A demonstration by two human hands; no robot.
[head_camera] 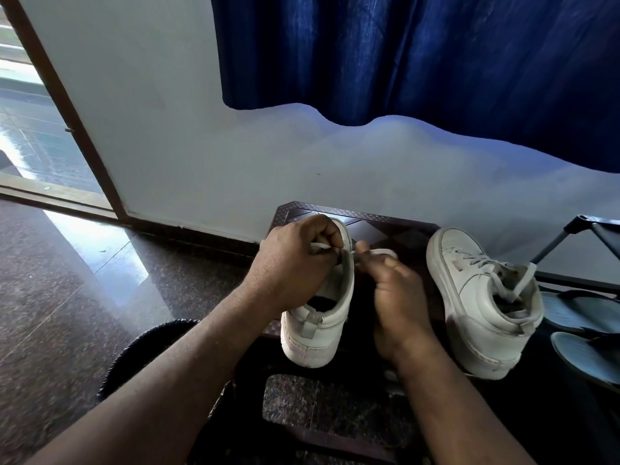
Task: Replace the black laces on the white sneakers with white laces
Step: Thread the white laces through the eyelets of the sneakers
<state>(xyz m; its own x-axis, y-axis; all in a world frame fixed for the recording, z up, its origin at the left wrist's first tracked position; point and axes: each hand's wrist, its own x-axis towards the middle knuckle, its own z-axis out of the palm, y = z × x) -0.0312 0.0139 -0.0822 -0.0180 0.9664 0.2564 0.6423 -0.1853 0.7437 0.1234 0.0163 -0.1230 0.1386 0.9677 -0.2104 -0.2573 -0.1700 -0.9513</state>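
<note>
A white sneaker (322, 327) stands on a dark mat (385, 226), heel toward me. My left hand (295, 263) lies over its front with curled fingers that pinch a white lace (320, 247). My right hand (396, 297) is beside the shoe's right flank, its fingertips pinching the same lace near an eyelet. A second white sneaker (476, 303) sits to the right, threaded with a white lace (516, 286) whose ends hang loose. The front of the left shoe is hidden by my hands. No black lace is plainly in view.
A white wall and a hanging blue curtain (402, 52) stand right behind the mat. Grey sandals (583, 333) and a black rack frame (577, 239) are at the right. A round dark object (144, 347) lies under my left forearm. Polished stone floor spreads left toward a doorway.
</note>
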